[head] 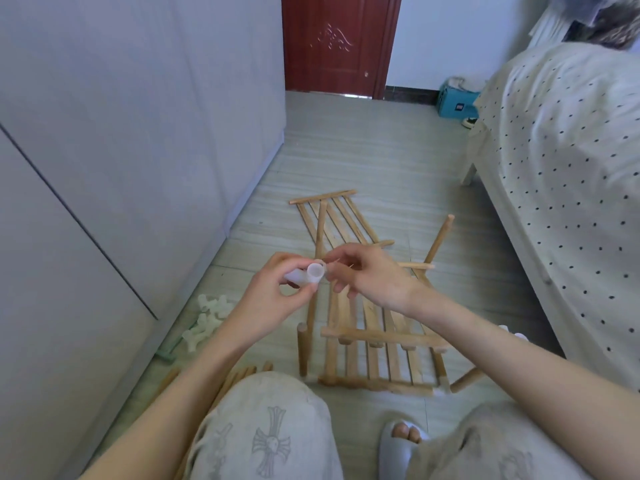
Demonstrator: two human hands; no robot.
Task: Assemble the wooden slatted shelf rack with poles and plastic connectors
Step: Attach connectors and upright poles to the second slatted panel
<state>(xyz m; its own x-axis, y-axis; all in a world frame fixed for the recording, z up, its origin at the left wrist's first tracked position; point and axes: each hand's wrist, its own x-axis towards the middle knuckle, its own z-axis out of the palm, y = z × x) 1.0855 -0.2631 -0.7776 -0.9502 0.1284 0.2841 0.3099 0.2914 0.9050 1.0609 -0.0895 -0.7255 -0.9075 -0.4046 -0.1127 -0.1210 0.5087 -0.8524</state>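
Pale grey wardrobe panels (114, 150) fill the left side of the room, and a bed with a white, black-dotted cover (568, 174) fills the right; between them runs a light, wood-grain floor (374, 154) toward a dark red door (337, 43). A teal box (455, 105) sits by the far wall beside the bed.

On the floor ahead lies the wooden slatted shelf rack (374, 355), partly built: a near slatted panel with short wooden poles (302, 348) at its corners, and a second slatted panel (332, 216) lying flat farther off, with more poles angled across and beside them. A few loose wooden dowels (239, 375) lie by the person's left knee, and a heap of whitish plastic connectors (207, 320) rests near the wardrobe base.

Above the rack, the left hand (273, 299) grips a translucent white plastic connector (308, 273), fingers curled round it, its round open socket facing the camera. The right hand (367, 275) meets it from the other side, fingertips pinching at the connector's rim; whether something thin is held there, I cannot tell. A grey slipper (398, 448) shows between the knees.
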